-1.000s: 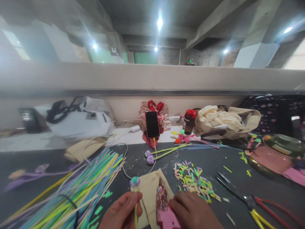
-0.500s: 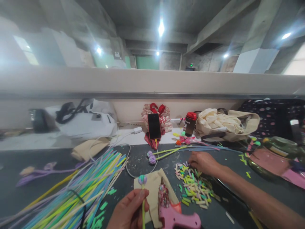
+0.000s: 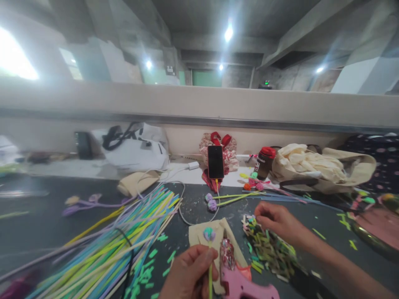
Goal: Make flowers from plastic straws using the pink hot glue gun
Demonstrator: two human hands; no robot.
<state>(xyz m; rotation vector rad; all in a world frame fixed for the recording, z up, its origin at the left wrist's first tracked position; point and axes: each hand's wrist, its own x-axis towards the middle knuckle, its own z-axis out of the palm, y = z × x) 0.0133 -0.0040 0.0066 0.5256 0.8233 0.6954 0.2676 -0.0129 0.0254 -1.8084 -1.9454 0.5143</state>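
Observation:
My left hand [image 3: 188,274] grips a thin yellow-green stick [image 3: 210,282] topped by a small rolled bud of pastel strips [image 3: 209,234], held upright at the bottom centre. My right hand [image 3: 276,220] reaches out over a pile of short coloured strip pieces [image 3: 269,251], its fingertips pinched at the pile's far left edge; what they pinch is too small to tell. A pink glue gun [image 3: 238,276] lies between the hands on a piece of brown paper [image 3: 198,234], nozzle pointing away from me.
A big bundle of long pastel strips [image 3: 124,241] fans across the dark table on the left. Two finished purple buds on stems [image 3: 212,202] lie ahead. A phone [image 3: 215,162] on a cable, a red-capped jar [image 3: 264,162] and a cloth bag [image 3: 318,166] line the back ledge.
My right hand let go of the glue gun and reached forward to the pile of cut pieces. The left hand kept hold of the stick. The view swung left.

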